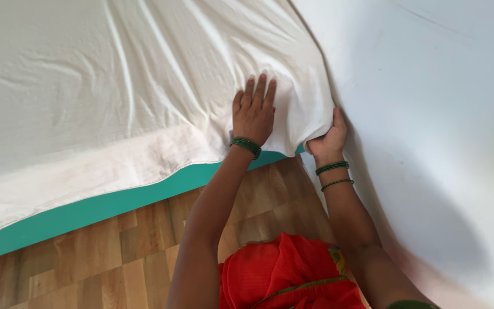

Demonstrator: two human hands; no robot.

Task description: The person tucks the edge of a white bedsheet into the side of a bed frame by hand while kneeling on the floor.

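A white bedsheet covers a mattress with a teal side band. My left hand lies flat on the sheet near the bed's corner, fingers together and pointing away from me. My right hand grips the sheet's corner edge where the bed meets the wall, fingers curled under the cloth. Both wrists wear green bangles. The sheet is wrinkled around my hands.
A pale blue-white wall runs along the right, tight against the bed's corner. Wooden plank flooring lies below the bed. My red garment shows at the bottom edge.
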